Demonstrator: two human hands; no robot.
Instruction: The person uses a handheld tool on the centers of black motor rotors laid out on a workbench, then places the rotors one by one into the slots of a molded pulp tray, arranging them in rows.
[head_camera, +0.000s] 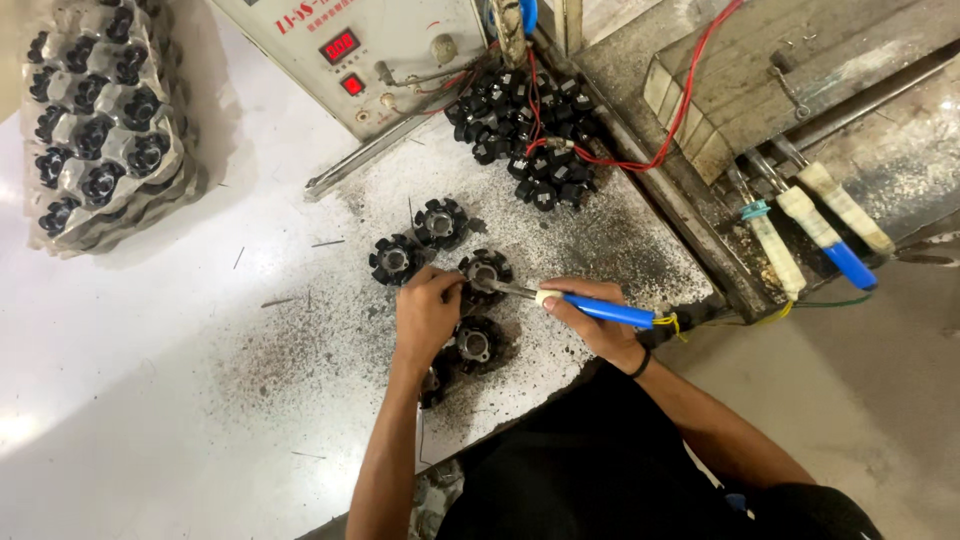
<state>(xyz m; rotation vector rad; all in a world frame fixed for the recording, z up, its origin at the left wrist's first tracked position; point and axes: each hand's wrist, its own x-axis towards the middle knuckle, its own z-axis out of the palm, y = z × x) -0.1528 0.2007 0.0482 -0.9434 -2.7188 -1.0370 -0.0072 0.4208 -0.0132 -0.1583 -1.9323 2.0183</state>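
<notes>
Right hand (590, 318) gripping blue-handled tool (600, 308), left hand (425, 312) steadying black rotor (486, 272) (tip touching)

Stacked trays (105, 130) of black parts sit beside a control box (370, 55).

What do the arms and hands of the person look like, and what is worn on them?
Both forearms are bare, with no sleeves and no gloves. The left hand wears nothing. The right hand has a thin black band around the wrist. No rings or markings can be seen. Dark clothing covers the lap.
</notes>
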